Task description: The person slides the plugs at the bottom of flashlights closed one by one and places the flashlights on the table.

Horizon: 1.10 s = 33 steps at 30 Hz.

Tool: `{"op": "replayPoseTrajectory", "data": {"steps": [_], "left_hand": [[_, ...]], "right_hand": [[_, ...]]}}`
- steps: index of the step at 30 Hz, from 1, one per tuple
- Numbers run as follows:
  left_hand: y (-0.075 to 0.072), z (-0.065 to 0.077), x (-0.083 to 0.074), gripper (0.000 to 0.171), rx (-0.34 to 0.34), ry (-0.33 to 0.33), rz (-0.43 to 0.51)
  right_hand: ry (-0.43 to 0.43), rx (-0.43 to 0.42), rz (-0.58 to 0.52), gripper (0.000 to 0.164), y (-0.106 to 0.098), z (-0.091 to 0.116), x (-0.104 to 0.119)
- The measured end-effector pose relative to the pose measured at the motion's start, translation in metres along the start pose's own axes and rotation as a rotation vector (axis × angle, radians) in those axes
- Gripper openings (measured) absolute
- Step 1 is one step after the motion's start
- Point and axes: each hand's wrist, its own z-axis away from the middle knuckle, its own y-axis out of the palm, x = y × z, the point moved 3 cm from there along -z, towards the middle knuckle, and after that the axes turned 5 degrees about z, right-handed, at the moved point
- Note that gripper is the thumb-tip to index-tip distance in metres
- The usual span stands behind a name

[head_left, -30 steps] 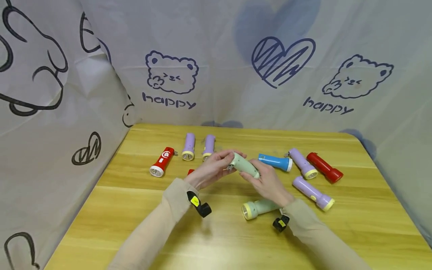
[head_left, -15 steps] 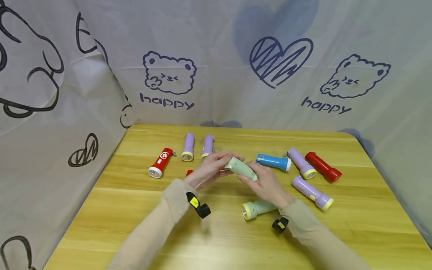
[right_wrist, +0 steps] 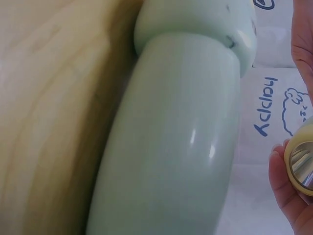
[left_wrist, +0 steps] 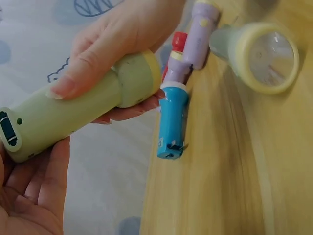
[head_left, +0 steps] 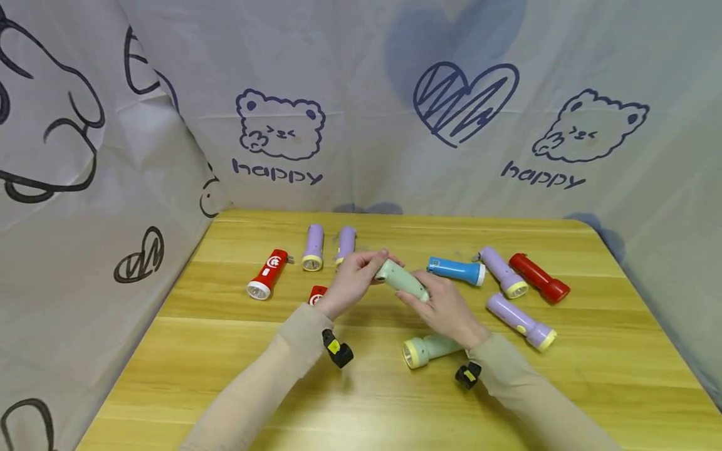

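My right hand [head_left: 448, 307] grips a pale green flashlight [head_left: 403, 280] near its yellow-rimmed head, thumb along the top, raised over the table. My left hand [head_left: 355, 279] is at the tail end. In the left wrist view its fingers [left_wrist: 55, 171] extend under the tail, while its thumb is out of frame. A dark slot [left_wrist: 9, 128] with a plug folded into it shows on that end. The lens [right_wrist: 304, 165] of the held flashlight appears at the right wrist view's edge. Below my right hand lies a second green flashlight [head_left: 431, 348], partly covered by the wrist.
A red flashlight [head_left: 268, 275] and two purple ones [head_left: 313, 247] lie back left. Another red one [head_left: 317, 294] is partly behind my left wrist. To the right are a blue flashlight [head_left: 455, 269], two purple ones [head_left: 519, 319] and a dark red one [head_left: 538, 279]. Printed cloth [head_left: 366, 125] surrounds the wooden table.
The metal plug prongs sticking out of the held flashlight's tail a second ago no longer stick out. My left hand has shifted, its thumb lifting off the tail, uncovering more of the red flashlight behind it.
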Motion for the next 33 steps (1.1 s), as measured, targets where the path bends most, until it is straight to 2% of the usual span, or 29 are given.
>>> {"op": "replayPoseTrajectory", "data": {"steps": [2,5,13,18,22,33], "left_hand": [[0.0006,0.0004,-0.0021,0.044,0.002,0.019,-0.007],[0.0018,0.0008,-0.0049,0.047,0.025,0.016,0.038],[0.0028,0.0031,-0.0009,0.043,0.113,-0.159,0.323],[0.0044,0.0059,0.0010,0.043,0.164,-0.196,0.424],[0.0050,0.0076,0.0009,0.043,0.186,-0.195,0.473],[0.0050,0.0092,0.0040,0.047,0.203,-0.200,0.510]], "right_hand": [[0.013,0.008,0.010,0.024,0.0000,-0.0004,-0.0005],[0.041,0.023,0.009,0.025,0.0001,-0.0009,-0.0019],[0.075,0.039,-0.014,0.024,-0.0018,0.0002,-0.0063],[0.054,0.038,-0.008,0.024,-0.0017,0.0014,-0.0082],[0.036,0.040,-0.009,0.023,-0.0012,0.0013,-0.0083],[0.029,0.067,-0.022,0.024,-0.0002,0.0003,-0.0091]]}}
